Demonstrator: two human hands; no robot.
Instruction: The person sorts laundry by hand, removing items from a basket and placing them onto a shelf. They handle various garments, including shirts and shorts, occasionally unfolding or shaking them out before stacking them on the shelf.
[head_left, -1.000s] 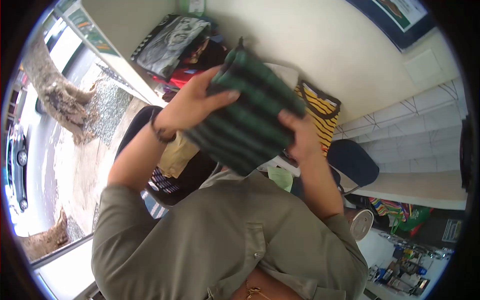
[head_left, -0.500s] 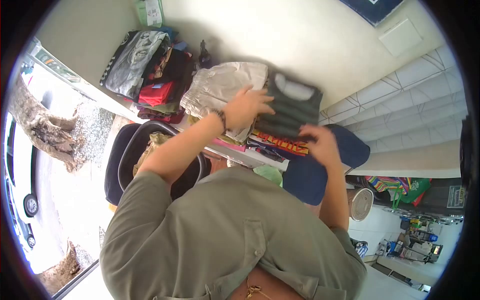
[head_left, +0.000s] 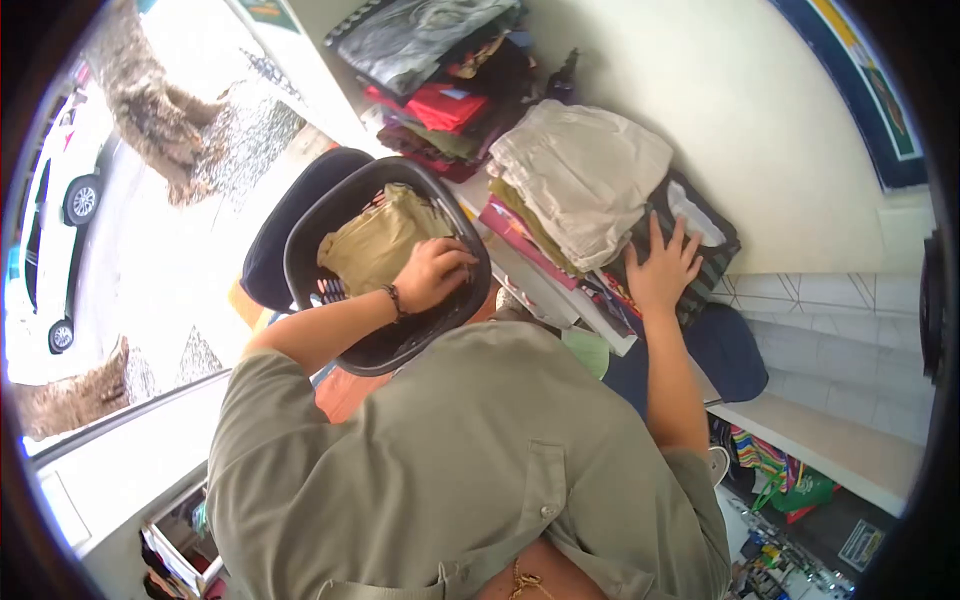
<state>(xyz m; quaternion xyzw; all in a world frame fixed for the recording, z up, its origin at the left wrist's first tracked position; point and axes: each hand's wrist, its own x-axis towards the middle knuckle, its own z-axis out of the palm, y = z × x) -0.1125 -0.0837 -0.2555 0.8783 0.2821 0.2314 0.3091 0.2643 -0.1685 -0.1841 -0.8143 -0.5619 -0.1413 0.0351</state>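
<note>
My left hand [head_left: 436,272] is over the right side of a dark laundry basket [head_left: 300,250], its fingers curled beside a tan garment [head_left: 375,240] inside; whether they grip anything is hidden. With fingers spread, my right hand [head_left: 662,265] lies flat on a dark striped folded garment [head_left: 712,262] that has a pale patch. Just left of that hand, folded beige shorts [head_left: 585,175] top a pile with olive and pink cloth beneath.
Behind the basket stands a tall stack of folded clothes [head_left: 440,105], grey on top. A dark bottle [head_left: 563,78] is by the wall. Dark blue chairs [head_left: 728,350] flank the shelf. A window on the left shows parked cars [head_left: 60,220].
My left hand has moved from the beige shorts down into the basket. My right hand has gone from the striped garment's front edge to flat on top. The view has turned.
</note>
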